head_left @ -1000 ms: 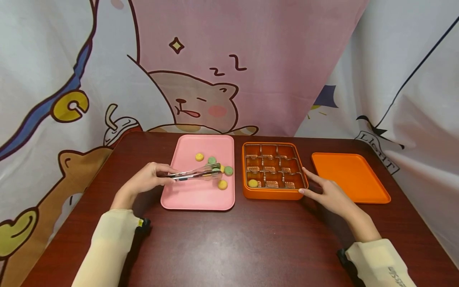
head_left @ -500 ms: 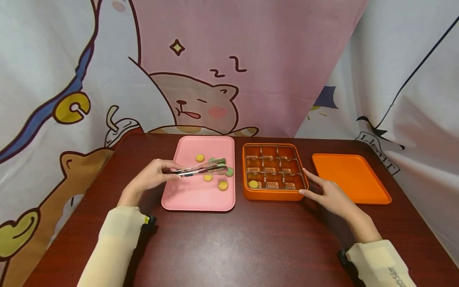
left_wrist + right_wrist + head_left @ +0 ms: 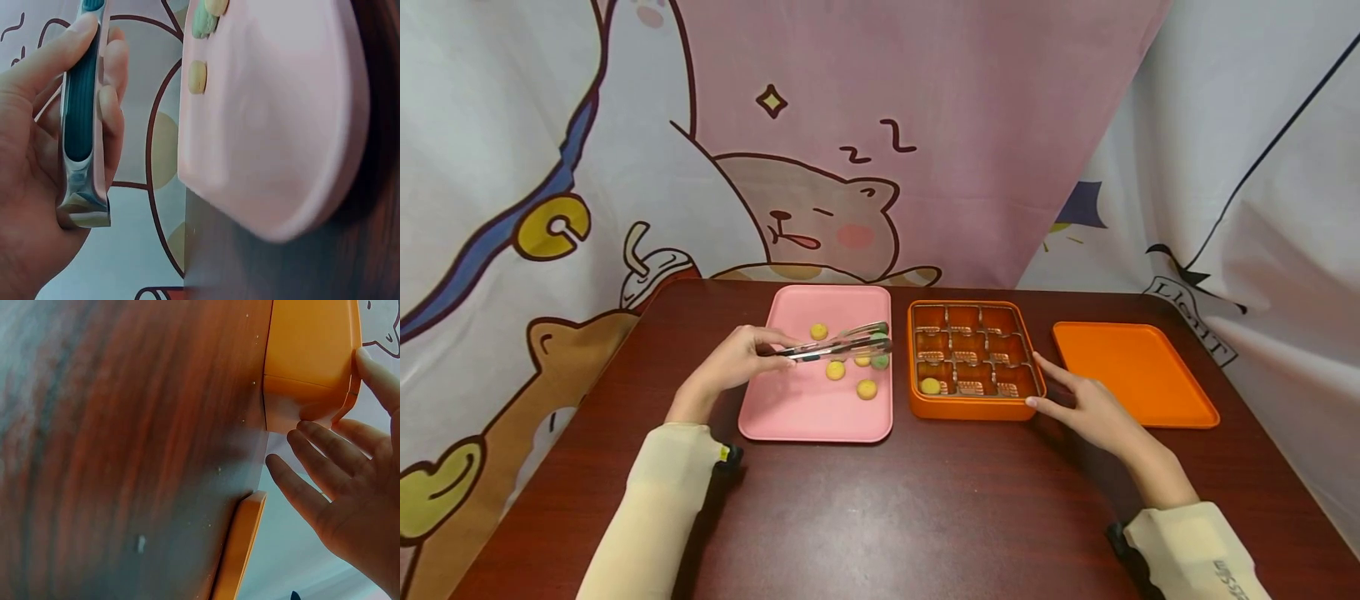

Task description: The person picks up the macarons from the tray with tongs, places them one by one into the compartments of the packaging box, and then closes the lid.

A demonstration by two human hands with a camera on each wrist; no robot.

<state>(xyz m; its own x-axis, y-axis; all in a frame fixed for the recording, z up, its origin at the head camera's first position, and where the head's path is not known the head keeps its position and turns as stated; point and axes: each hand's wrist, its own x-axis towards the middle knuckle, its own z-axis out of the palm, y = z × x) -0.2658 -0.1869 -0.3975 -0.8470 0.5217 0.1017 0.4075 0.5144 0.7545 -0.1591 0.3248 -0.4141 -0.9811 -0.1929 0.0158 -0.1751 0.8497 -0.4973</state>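
The left hand (image 3: pixel 733 364) grasped metal tongs (image 3: pixel 838 343) pinching a green cookie (image 3: pixel 880 361) over the pink tray (image 3: pixel 790 412). The right hand (image 3: pixel 1093 410), fingers extended, touched the compartmented orange box (image 3: pixel 970 407); its orange lid (image 3: pixel 1131 367) lay beside it on the counter (image 3: pixel 910 508).

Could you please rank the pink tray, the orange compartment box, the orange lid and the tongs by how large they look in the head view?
1. Pink tray, largest.
2. Orange lid and orange compartment box: too alike to rank.
3. Tongs, held by the left hand, smallest.
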